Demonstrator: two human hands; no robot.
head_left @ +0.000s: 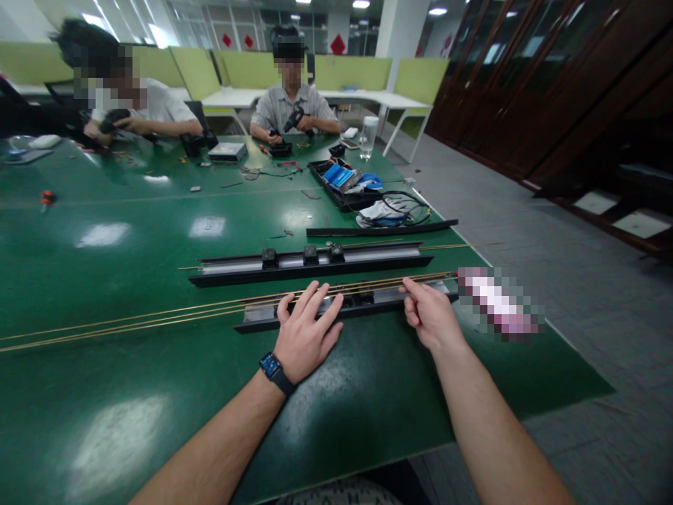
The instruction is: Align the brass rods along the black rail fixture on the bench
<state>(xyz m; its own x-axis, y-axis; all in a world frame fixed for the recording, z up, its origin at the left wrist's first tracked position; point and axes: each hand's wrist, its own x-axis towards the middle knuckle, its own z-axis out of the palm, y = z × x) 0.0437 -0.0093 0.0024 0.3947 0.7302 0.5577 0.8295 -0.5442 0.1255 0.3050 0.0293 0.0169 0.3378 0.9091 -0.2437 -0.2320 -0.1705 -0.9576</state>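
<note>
Several long, thin brass-coloured rods [173,315] run across a dark rail with a silver inner channel [389,297]. My left hand [308,330] lies palm down with its fingers spread, over the rods and the rail's black fittings. It wears a black smartwatch [270,365] on the wrist. My right hand [428,308] is closed, its index fingertip and thumb at the rods near the rail's right end; they seem to pinch a rod, though the contact is partly hidden. Behind lies a second rail [236,269] carrying black blocks [310,255].
A narrow black strip [378,230], gloves [383,212] and a black tray [344,200] with blue items lie beyond the rails. A blurred-out pink object [497,301] is at the right. Across the green table [158,372], two people [294,105] hold dark power tools.
</note>
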